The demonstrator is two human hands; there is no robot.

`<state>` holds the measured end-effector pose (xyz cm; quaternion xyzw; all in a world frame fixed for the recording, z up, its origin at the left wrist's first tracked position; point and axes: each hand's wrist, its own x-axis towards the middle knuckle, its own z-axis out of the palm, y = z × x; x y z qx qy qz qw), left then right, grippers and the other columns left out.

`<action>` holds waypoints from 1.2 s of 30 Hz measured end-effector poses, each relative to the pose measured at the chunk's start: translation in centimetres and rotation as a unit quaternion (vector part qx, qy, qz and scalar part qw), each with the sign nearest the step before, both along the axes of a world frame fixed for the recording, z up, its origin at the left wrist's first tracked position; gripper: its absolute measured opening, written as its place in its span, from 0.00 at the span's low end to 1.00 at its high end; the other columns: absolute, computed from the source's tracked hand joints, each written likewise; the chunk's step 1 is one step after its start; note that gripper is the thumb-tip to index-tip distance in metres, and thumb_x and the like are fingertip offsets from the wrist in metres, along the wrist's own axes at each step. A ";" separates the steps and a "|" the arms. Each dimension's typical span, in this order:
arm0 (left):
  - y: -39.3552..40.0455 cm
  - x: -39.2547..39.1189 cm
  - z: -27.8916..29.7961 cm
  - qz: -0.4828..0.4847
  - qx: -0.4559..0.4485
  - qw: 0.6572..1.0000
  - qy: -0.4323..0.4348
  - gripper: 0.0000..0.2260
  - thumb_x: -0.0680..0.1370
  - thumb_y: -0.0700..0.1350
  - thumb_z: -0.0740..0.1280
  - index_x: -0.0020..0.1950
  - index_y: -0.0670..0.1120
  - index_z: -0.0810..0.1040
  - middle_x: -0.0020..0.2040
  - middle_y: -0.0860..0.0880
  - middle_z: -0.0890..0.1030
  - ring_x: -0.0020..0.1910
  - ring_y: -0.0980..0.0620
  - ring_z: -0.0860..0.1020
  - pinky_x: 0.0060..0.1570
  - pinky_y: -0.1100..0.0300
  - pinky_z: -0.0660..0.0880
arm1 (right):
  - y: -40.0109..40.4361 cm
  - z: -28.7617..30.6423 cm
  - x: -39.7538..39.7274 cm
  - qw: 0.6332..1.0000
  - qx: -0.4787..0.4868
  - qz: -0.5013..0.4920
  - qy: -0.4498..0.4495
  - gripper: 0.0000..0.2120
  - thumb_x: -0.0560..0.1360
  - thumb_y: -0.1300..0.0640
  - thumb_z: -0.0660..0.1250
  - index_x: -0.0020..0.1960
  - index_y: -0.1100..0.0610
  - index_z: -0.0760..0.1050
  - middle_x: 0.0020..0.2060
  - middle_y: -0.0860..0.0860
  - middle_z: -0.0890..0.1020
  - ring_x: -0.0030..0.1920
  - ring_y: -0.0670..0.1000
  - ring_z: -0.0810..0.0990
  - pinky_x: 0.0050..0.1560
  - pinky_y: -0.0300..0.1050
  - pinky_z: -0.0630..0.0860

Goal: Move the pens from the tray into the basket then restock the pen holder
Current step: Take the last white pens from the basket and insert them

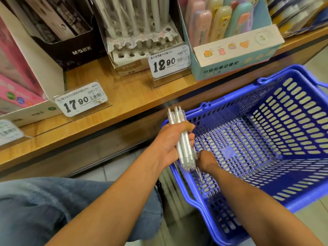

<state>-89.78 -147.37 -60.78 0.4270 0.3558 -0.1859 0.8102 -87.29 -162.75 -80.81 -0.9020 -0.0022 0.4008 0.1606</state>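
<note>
So the left hand point(168, 142) has its fingers wrapped round a bunch of clear white pens point(182, 139), held upright right over the near-left rim of the blue basket point(266, 135). The right hand point(205, 159) is down inside the basket beside the bunch's lower end. It seems to have a pen or two pinched, but it's blurry, so I can't really tell what its fingers are doing. The basket floor looks bare otherwise.

My guess: we're already on the restock half, gathering pens back out of the basket. The pen holder point(134, 48), on the shelf point(124, 96) toward the back, in the middle, has some pens standing in it and lots of open holes in its front rows, so most of the restocking is left.

It's a stationery shop: wooden shelf, boxed goods on the left, price tags 17.90 point(79, 101) and 12.90 point(168, 62) along the front edge, a pastel eraser box point(236, 55) to the right, and a tiled floor below.
</note>
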 end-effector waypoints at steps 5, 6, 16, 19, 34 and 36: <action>-0.3 0.3 0.0 -0.007 0.019 1.000 0.007 0.02 0.77 0.36 0.68 0.45 0.41 0.77 0.30 0.48 0.77 0.28 0.54 0.76 0.33 0.60 0.75 | -2.1 6.9 2.6 0.962 0.178 -0.200 -0.052 0.18 0.71 0.52 0.75 0.49 0.61 0.71 0.38 0.58 0.80 0.36 0.55 0.78 0.36 0.48 0.74; -0.4 0.3 -0.1 -0.007 0.021 1.000 0.008 0.02 0.77 0.37 0.69 0.45 0.41 0.77 0.30 0.48 0.77 0.28 0.54 0.76 0.33 0.60 0.75 | -2.3 9.2 2.9 0.946 0.226 -0.226 -0.060 0.17 0.71 0.51 0.76 0.48 0.61 0.73 0.34 0.56 0.79 0.32 0.53 0.76 0.32 0.46 0.74; -1.9 0.1 0.7 -0.037 -0.051 0.998 -0.032 0.12 0.68 0.47 0.77 0.42 0.40 0.80 0.28 0.44 0.75 0.23 0.49 0.73 0.26 0.58 0.73 | 1.8 20.9 -1.4 0.848 0.473 -0.229 -0.075 0.05 0.75 0.69 0.66 0.41 0.64 0.75 0.28 0.53 0.79 0.26 0.49 0.76 0.28 0.40 0.73; -1.7 0.3 1.1 -0.017 -0.035 0.999 -0.031 0.07 0.74 0.41 0.73 0.46 0.37 0.81 0.31 0.42 0.76 0.25 0.48 0.75 0.27 0.57 0.75 | 1.7 20.3 -0.6 0.831 0.492 -0.247 -0.079 0.02 0.72 0.66 0.68 0.41 0.61 0.78 0.28 0.55 0.80 0.25 0.49 0.76 0.26 0.40 0.71; 0.9 -0.1 0.1 -0.044 0.051 0.997 0.046 0.03 0.76 0.35 0.67 0.43 0.39 0.77 0.30 0.45 0.76 0.26 0.53 0.76 0.28 0.62 0.76 | 2.7 -1.2 0.1 0.999 -0.017 0.012 -0.036 0.14 0.78 0.53 0.64 0.54 0.64 0.76 0.52 0.62 0.81 0.52 0.62 0.80 0.48 0.50 0.75; 0.9 -0.1 0.2 -0.048 0.057 0.996 0.044 0.01 0.76 0.34 0.67 0.45 0.38 0.77 0.32 0.45 0.76 0.26 0.53 0.77 0.28 0.62 0.77 | 3.1 -1.4 0.6 0.998 -0.029 0.041 -0.030 0.12 0.79 0.56 0.62 0.55 0.63 0.75 0.53 0.61 0.81 0.53 0.61 0.80 0.50 0.51 0.77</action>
